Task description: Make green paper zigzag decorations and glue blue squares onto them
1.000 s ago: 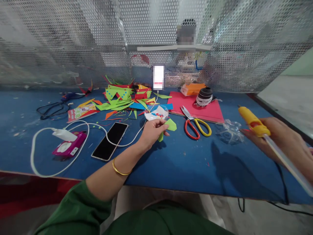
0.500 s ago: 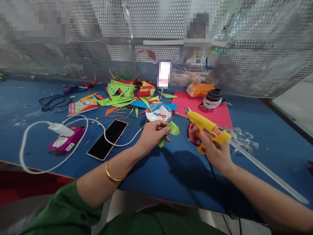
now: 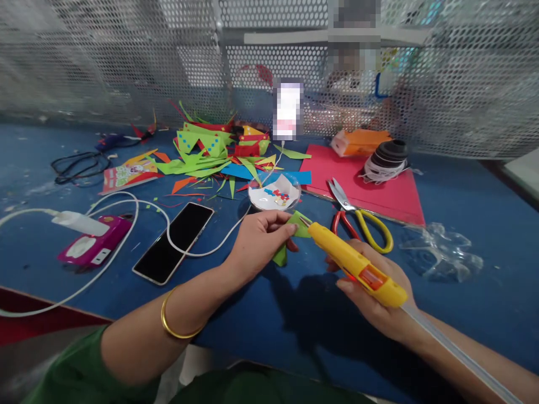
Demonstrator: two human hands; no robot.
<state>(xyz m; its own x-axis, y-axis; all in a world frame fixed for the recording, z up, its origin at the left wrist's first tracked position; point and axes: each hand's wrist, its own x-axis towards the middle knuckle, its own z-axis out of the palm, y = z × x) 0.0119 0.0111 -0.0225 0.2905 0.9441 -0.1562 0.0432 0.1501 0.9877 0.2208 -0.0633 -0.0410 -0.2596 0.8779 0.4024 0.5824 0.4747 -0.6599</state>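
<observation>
My left hand [image 3: 263, 241] pinches a folded piece of green paper [image 3: 301, 225] between thumb and fingers; part of the paper hangs below the palm. In my right hand [image 3: 377, 286] is a yellow hot glue gun [image 3: 349, 258], a long clear glue stick [image 3: 458, 350] sticking out of its back end. The metal nozzle points left and lies at the green paper; whether it touches I cannot tell. Just beyond my left hand sits a clear bowl [image 3: 255, 201] lined with white paper, holding small red and blue bits. Scissors [image 3: 343, 197] with one red and one yellow handle lie behind the glue gun.
Red sheets [image 3: 404, 196] at the right bear a dark cone of thread [image 3: 389, 160] and an orange box [image 3: 366, 141]. Clear plastic [image 3: 446, 252] lies farther right. Green paper masks [image 3: 202, 143] and scraps are at the back. A phone [image 3: 174, 241], white cable and purple power strip [image 3: 95, 247] occupy the left.
The glue gun has swung left and its nozzle has come to the green paper. The scissors, partly covered before, now show fully. My view has shifted slightly.
</observation>
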